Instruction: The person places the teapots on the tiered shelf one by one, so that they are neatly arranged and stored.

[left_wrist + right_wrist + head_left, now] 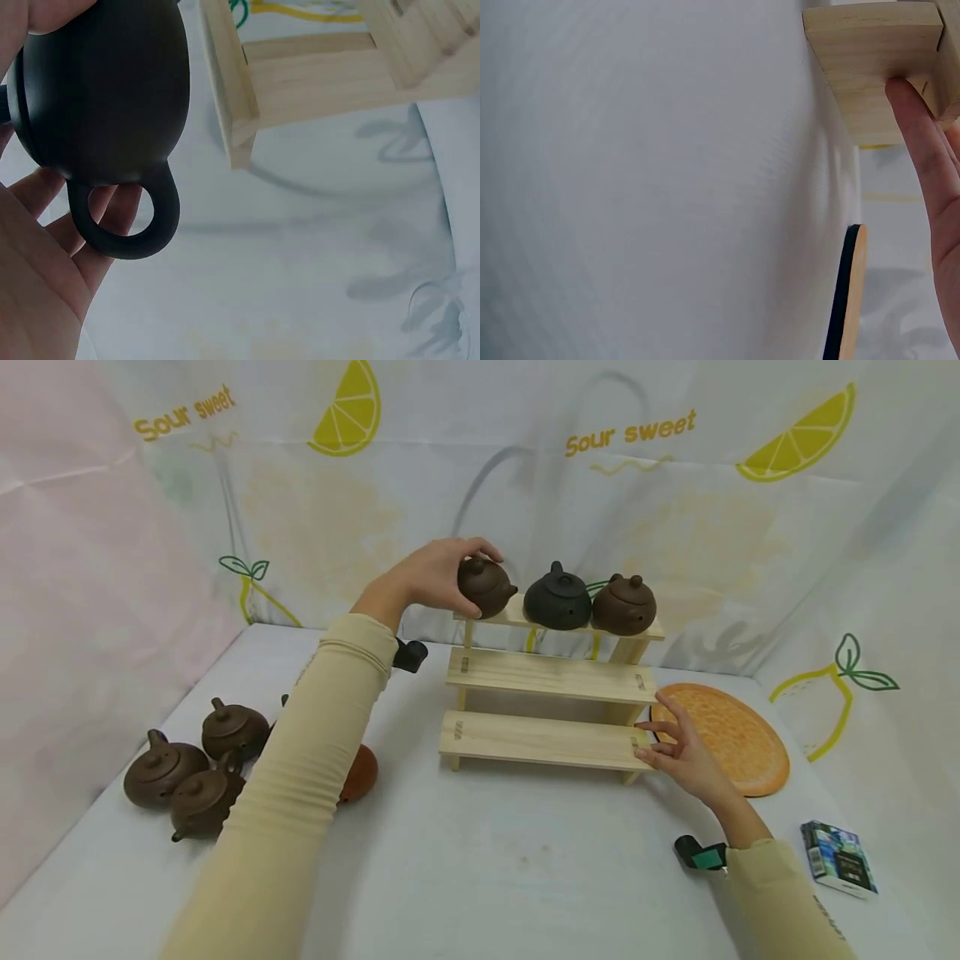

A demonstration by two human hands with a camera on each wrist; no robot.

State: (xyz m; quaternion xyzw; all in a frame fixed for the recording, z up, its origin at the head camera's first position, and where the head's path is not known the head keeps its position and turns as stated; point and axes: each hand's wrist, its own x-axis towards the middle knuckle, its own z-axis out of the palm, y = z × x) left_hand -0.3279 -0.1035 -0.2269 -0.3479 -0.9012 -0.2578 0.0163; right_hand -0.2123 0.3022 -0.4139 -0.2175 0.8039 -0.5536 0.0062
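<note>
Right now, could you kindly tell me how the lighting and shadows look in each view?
Head view: bright, with soft shadows on the printed cloth; left wrist view: dimmer, the teapot nearly black; right wrist view: greyish, a soft shadow on the table near the shelf.

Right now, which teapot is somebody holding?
The dark brown teapot at the left end of the top shelf: the left grip holds it, while neither grip touches the others.

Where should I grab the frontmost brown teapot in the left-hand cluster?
Grip the frontmost brown teapot by its rounded body below the lid, probably from above: its spout juts front-left, and other teapots crowd its back.
</note>
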